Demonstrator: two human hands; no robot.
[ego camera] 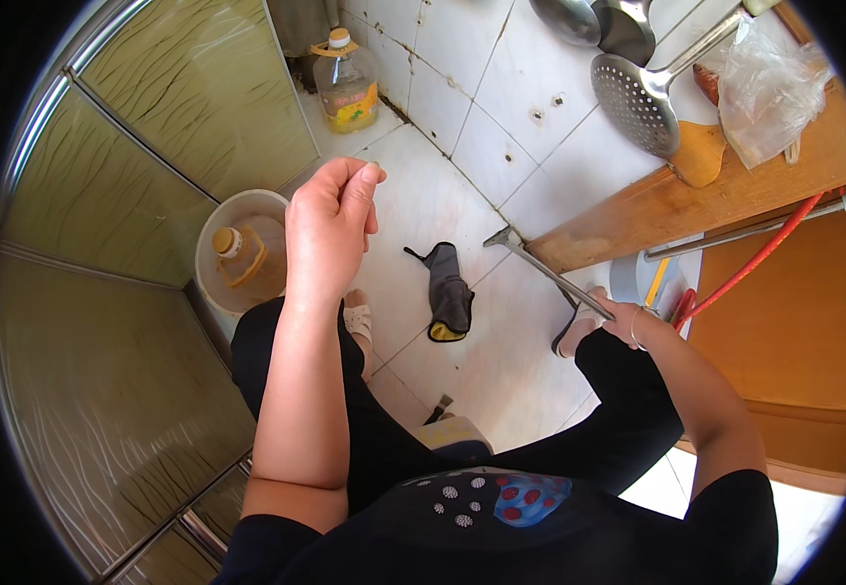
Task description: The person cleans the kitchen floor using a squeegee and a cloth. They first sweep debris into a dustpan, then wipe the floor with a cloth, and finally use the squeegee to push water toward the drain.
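My right hand (627, 322) grips the handle of a long metal scraper (554, 278). The scraper's flat head rests low by the tiled wall, at the end of a wooden board (613, 219). Raised above the floor, my left hand (331, 212) has its fingers curled and the thumb against them; nothing shows in it. On the white floor tiles (408, 212) between my feet lies a dark grey fabric sleeve (450, 292) with a yellow lining and a loop.
Left of me, a white bucket (207, 252) holds a capped plastic jug (247, 256). An oil bottle (346, 88) stands in the corner. A skimmer (635, 106) and a plastic bag (774, 102) are upper right, above a red hose (759, 256). A small brush (439, 409) lies near me.
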